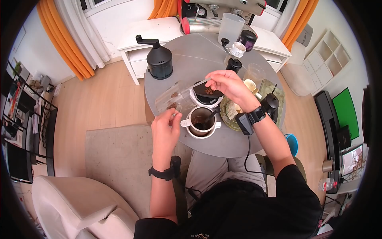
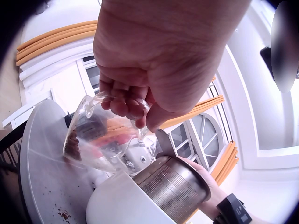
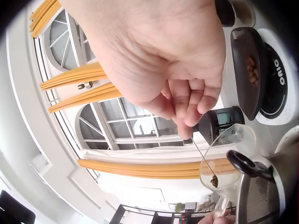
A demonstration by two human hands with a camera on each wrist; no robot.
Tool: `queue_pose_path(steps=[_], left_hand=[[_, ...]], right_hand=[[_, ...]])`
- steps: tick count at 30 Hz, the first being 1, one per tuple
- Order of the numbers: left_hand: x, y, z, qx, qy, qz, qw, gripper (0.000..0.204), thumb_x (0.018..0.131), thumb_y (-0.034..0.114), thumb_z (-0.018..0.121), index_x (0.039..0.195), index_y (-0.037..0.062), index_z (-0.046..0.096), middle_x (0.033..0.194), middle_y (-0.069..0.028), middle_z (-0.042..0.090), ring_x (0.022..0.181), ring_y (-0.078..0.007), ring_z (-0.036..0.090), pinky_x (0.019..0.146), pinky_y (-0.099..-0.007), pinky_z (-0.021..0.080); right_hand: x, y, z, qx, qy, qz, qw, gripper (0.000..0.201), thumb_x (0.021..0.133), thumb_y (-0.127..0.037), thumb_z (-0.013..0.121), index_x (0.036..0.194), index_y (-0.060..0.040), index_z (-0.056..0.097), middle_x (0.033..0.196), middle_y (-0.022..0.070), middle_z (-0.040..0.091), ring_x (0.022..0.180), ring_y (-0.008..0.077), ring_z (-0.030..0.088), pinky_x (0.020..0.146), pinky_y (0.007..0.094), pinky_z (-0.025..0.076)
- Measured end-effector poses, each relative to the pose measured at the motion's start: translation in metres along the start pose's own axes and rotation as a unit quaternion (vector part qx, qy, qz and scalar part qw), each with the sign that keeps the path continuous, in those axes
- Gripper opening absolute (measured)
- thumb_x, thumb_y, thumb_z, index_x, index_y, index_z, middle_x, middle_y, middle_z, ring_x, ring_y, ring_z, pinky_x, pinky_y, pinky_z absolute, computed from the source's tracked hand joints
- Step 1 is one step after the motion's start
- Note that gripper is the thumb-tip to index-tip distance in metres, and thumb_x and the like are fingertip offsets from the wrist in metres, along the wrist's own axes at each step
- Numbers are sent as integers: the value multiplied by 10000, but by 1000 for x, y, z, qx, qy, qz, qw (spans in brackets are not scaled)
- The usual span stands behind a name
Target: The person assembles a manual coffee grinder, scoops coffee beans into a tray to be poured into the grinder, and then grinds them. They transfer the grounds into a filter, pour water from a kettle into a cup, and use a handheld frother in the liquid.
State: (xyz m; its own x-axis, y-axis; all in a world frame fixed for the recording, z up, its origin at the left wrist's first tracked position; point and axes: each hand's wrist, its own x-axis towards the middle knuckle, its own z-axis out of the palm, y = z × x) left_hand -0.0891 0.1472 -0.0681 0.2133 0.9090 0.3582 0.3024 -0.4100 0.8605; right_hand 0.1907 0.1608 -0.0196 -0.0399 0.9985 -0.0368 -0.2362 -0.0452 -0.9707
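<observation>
My left hand [image 1: 165,129] grips the handle of a clear glass jug [image 1: 175,97], which lies tilted over the table's left side. Brown bits [image 2: 72,145] sit inside the jug. Between its fingertips my right hand [image 1: 230,87] pinches a thin metal rod [image 3: 202,157]; its tip, with a dark clump on it, overlaps the jug's mouth. Under that hand a dark tray [image 3: 245,91] with coffee beans [image 3: 252,72] rests on a scale [image 3: 279,84]. Close to the left hand stands a white mug [image 1: 218,125] holding a perforated metal filter [image 2: 173,186] and a black-handled spoon [image 1: 217,108].
A black hand grinder [image 1: 160,59] stands at the table's back left. Along the right are a patterned plate [image 1: 229,119], a black canister [image 1: 234,65] and a tall translucent container [image 1: 230,28]. An espresso machine [image 1: 207,27] stands behind. Dark crumbs [image 2: 64,215] lie on the tabletop.
</observation>
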Motion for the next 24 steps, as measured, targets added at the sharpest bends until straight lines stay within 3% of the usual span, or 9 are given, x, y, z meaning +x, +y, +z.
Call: queue_pose_path(steps=[18, 24], left_hand=[[0, -1, 1, -4, 0, 4, 1000, 149, 882, 84, 748, 972, -26, 703, 775, -186, 692, 679, -314, 678, 661, -387, 528], [0, 2, 0, 3, -3, -3, 1000, 150, 886, 86, 744, 979, -26, 705, 781, -186, 696, 688, -314, 684, 664, -387, 530]], right_hand=[[-26, -8, -53, 30, 88, -54, 994, 204, 1018, -137, 614, 1108, 22, 704, 940, 117, 749, 798, 118, 648, 762, 258, 518], [-37, -4, -69, -32, 136, -48, 989, 214, 1035, -137, 584, 1122, 26, 693, 926, 105, 743, 800, 118, 646, 763, 238, 521]])
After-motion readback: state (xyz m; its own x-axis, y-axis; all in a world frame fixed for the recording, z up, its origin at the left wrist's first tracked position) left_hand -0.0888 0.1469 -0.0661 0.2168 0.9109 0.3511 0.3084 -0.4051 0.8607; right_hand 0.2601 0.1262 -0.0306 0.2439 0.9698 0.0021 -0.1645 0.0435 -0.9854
